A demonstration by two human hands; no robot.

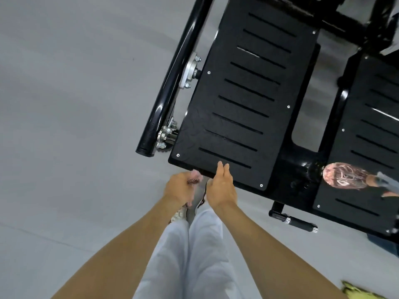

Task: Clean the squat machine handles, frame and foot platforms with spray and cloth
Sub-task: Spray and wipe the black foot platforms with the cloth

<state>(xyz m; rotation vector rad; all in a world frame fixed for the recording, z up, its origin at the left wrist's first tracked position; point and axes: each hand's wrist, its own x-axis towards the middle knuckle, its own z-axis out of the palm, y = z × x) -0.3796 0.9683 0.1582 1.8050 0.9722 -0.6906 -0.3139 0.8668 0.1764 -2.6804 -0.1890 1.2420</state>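
Head view: foot platform (244,93), black w/ slots, runs centre to upper right, w/ frame tube (179,72) along its left. My right hand (220,187), mid-frame, has straight fingers, tips over the platform's near edge. Left hand (181,187), just beside it, curls round a small pinkish thing (197,174), too blurred to ID. Platform looks stiff, bolted, grippy. Prob. best steadied by its edge; slots may snag cloth.

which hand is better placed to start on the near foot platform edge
Probably right. The right hand has straight fingers reaching the foot platform edge; the left hand sits short of it, holding a pinkish thing.
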